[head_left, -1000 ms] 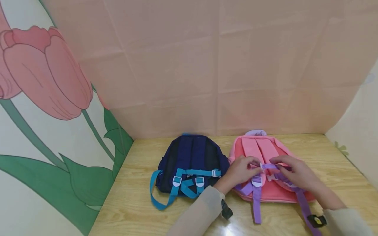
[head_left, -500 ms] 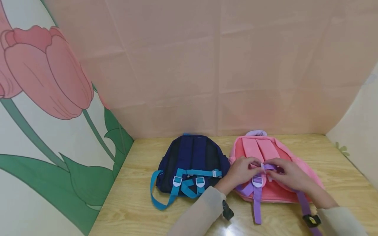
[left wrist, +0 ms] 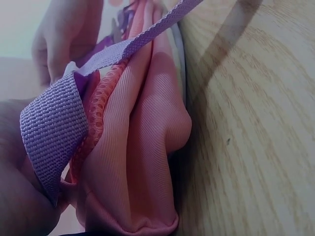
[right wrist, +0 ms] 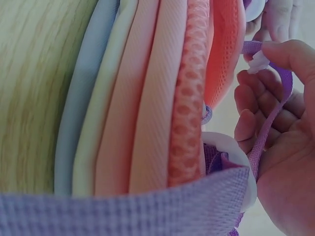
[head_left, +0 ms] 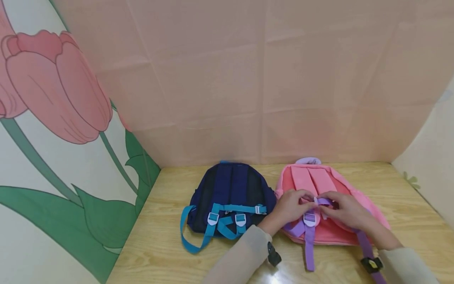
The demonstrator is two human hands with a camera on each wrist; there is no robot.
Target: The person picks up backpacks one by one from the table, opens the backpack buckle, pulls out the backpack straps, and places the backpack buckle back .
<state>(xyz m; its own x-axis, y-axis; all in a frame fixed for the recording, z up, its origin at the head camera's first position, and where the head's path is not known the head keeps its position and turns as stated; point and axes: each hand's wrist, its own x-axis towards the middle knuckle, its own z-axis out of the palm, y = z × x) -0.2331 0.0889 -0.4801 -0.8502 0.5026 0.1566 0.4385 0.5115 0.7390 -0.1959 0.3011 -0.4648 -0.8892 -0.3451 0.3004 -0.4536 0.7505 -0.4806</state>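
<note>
A pink backpack (head_left: 365,211) lies back side up on the table, its purple webbing straps (head_left: 309,252) hanging off the near edge. My left hand (head_left: 291,205) pinches a white plastic buckle piece (head_left: 315,200) on the narrow purple chest strap (head_left: 323,201). Close against it, my right hand (head_left: 349,209) pinches the same strap with thumb and fingers. In the right wrist view a small white clip (right wrist: 258,62) sits under the right thumb, with the purple strap running down across the palm. A white strap adjuster (head_left: 309,219) lies below the left fingers.
A navy backpack (head_left: 230,185) with blue straps (head_left: 193,248) lies just left of the pink one. The wooden table (head_left: 152,236) ends at a pinkish-brown sheet (head_left: 248,98) behind. A tulip-patterned wall (head_left: 53,86) borders the left side.
My right hand has moved left along the chest strap until its fingertips meet the left hand's. The left hand and both backpacks stay nearly still.
</note>
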